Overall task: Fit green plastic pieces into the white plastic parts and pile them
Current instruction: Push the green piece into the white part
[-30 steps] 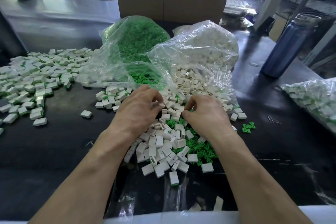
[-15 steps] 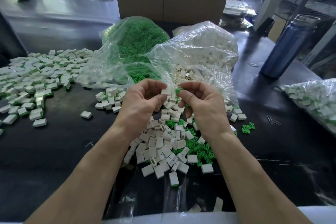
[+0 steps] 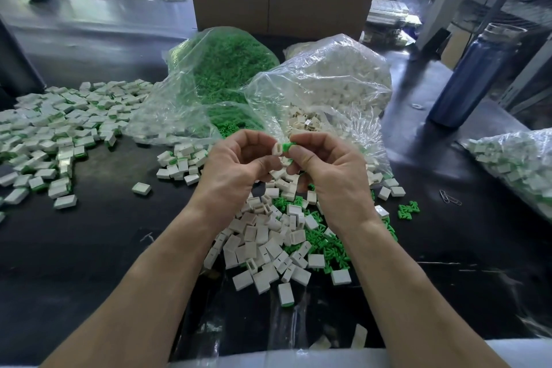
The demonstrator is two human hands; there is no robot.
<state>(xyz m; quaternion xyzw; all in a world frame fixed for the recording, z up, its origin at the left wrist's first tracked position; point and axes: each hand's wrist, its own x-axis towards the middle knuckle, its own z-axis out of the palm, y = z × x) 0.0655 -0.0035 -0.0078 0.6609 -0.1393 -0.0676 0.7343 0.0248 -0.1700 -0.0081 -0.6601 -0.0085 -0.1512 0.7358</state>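
Dark and glossy, the worktop carries loose parts and clear bags under workshop light. Raised above it, the left hand pinches a white plastic part with its open slot turned toward the right hand, whose fingertips pinch a green plastic piece at the slot's mouth; whether the piece has begun to enter is hard to tell. Insertion appears to be the step in hand. The next move likely calls for squaring the piece to the slot and pressing it fully home, then dropping the unit on the finished pile at far left. Below the hands lies the mixed heap of white shells and green pieces. Beyond stand the bag of green pieces and the bag of white parts; a blue bottle stands at right.
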